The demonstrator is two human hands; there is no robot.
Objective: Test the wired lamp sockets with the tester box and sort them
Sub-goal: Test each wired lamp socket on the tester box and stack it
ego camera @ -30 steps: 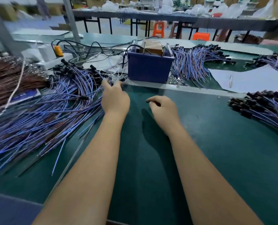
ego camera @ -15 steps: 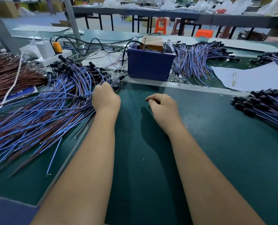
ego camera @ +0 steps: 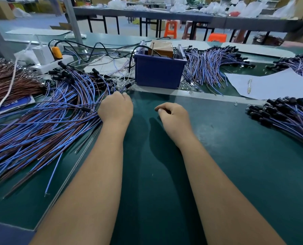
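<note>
One view only is provided, taken from a head-worn wide-angle camera. It is aimed forward and steeply down across the green work table [ego camera: 235, 174]. Both forearms are seen entering from the bottom edge, with the left hand [ego camera: 115, 109] and right hand [ego camera: 173, 116] held close below the lens, near frame centre. The blue tester box [ego camera: 158, 72] is placed straight ahead in the middle distance. Far benches and orange stools [ego camera: 172, 29] are caught along the top edge. Straight lines are bowed at the margins by lens distortion. No second view is supplied for overlap.
</note>
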